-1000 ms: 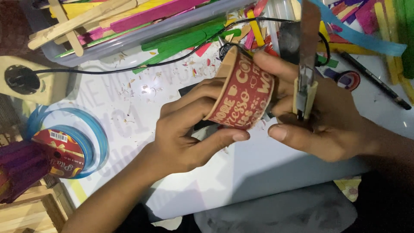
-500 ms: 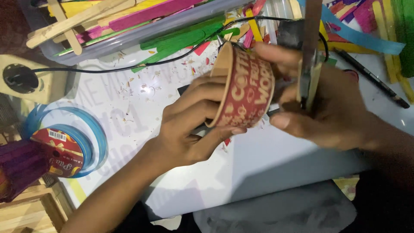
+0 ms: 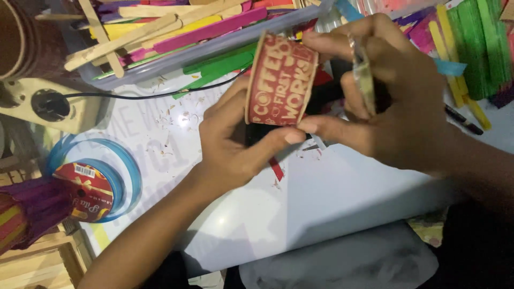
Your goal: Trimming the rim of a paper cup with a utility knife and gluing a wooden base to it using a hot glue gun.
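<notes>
My left hand (image 3: 235,144) grips a short red-and-tan paper cup band (image 3: 281,80) with white lettering, thumb across its lower edge. My right hand (image 3: 396,101) meets it from the right, index finger on the band's top rim and thumb underneath. Pinched in my right hand's fingers is a thin upright tool (image 3: 364,75), blurred, probably a cutter or a stick. Both hands hover over a white board (image 3: 321,198) on the table.
A clear tray (image 3: 176,59) of coloured and plain craft sticks sits behind. More green and yellow sticks (image 3: 476,48) lie at the right, with a black pen (image 3: 463,119). A blue ribbon spool (image 3: 91,184) and a socket with a black cord (image 3: 51,104) are at the left.
The cup band has turned and moved left and up, its lettered side now facing me. My right hand has shifted up with the thin tool.
</notes>
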